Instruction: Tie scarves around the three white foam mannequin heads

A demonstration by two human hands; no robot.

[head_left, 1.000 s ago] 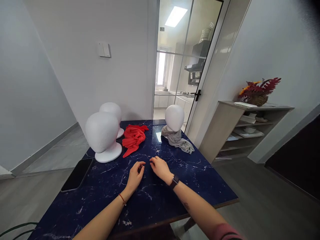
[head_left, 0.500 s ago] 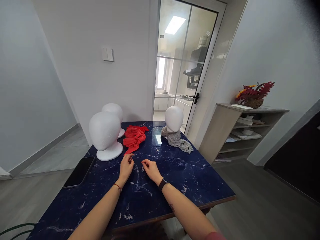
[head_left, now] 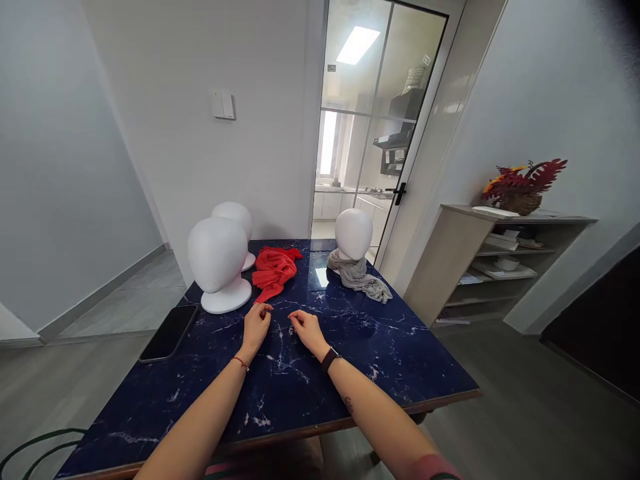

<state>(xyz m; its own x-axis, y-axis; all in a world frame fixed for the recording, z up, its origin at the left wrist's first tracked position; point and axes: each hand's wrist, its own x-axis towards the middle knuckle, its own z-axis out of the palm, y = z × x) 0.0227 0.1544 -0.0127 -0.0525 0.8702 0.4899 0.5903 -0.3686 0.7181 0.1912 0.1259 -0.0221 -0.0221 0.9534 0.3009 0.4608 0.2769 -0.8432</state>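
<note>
A: How many foam heads [head_left: 217, 253] are being counted?
B: Three. Two scarves [head_left: 275, 270] and one phone [head_left: 169, 333] are also being logged.
A: Hands [head_left: 256, 330]?
B: Two are being tallied, plus one watch [head_left: 330, 359], one bracelet [head_left: 241, 363], one table [head_left: 400, 360].

what looks like a home, glazed door [head_left: 374, 115] at upper centre, kitchen [head_left: 356, 150] behind it with range hood [head_left: 400, 133] and white cabinets [head_left: 329, 205], shelf unit [head_left: 450, 257] at right topped by a leaf-filled basket [head_left: 523, 203]

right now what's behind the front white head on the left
A second white head stands behind it, its top and part of its base showing. The front head hides the rest, and anything else directly behind it.
</note>
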